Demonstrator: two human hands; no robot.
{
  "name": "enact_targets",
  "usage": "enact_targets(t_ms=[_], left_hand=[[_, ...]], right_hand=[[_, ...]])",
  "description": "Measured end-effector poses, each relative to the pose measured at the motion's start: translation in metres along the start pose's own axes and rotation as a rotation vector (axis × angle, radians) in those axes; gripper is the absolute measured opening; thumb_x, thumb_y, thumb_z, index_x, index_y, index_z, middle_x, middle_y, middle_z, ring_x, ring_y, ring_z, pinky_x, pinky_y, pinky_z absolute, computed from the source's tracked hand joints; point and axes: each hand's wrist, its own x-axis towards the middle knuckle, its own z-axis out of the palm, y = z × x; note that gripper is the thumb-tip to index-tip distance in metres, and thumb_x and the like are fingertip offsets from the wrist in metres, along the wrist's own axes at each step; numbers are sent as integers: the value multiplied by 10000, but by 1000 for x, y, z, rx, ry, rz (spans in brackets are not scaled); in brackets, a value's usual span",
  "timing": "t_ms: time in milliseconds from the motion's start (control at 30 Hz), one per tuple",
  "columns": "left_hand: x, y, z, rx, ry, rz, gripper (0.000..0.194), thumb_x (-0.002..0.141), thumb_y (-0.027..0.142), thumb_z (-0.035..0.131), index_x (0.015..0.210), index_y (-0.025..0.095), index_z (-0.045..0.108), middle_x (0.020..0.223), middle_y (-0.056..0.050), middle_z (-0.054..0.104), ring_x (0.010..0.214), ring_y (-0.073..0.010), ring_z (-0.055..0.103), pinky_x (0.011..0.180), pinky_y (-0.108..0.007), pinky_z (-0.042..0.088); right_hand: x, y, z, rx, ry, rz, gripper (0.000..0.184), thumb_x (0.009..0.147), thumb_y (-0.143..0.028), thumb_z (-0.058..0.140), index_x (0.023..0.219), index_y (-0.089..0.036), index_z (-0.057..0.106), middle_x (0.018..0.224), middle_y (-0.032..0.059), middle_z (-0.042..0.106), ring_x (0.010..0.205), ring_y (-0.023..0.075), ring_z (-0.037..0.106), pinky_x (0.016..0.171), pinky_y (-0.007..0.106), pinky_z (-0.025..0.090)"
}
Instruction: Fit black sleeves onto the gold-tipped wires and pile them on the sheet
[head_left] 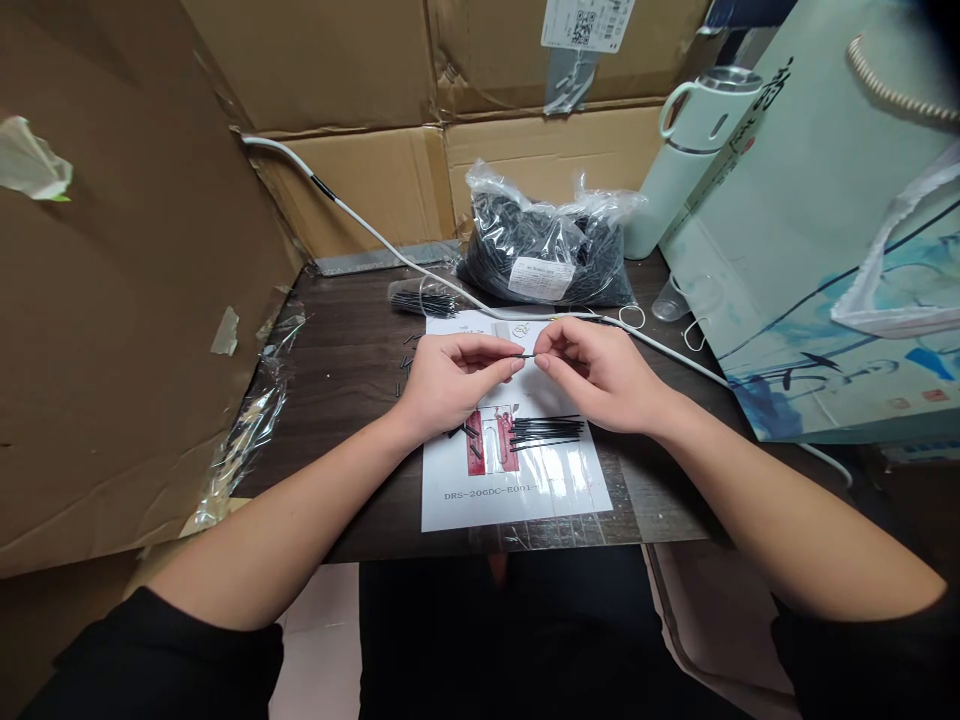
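Note:
Between the fingertips of both hands runs a thin black rod point(529, 356), mostly hidden by the fingers. My left hand point(457, 375) pinches one end, and my right hand point(596, 370) pinches the other. Both are closed, held above a printed sheet point(517, 505) with a red picture on it. On the sheet, below my right hand, lies a bundle of thin black rods point(549, 430). Short black tube pieces point(471, 432) are scattered under and beside my left hand, some on the picture, others on the dark table point(330, 400).
Behind the hands stand a clear bag full of black pieces point(547, 245) and a clear container of black rods point(424, 300). A white cable point(375, 235) crosses the table. A pale green bottle point(682, 160) and a paper bag point(825, 300) stand right; cardboard point(112, 300) walls the left.

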Motion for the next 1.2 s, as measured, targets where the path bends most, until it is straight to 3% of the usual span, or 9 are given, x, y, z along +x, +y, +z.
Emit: enact_targets(t_ms=[1200], left_hand=[[0, 1, 1, -16, -6, -29, 325, 728, 371, 968, 968, 168, 883, 943, -103, 844, 785, -196, 775, 787, -330, 666]], right_hand=[[0, 0, 0, -72, -6, -23, 48, 1024, -228, 587, 983, -211, 607, 847, 26, 643, 725, 178, 553, 703, 332, 430]])
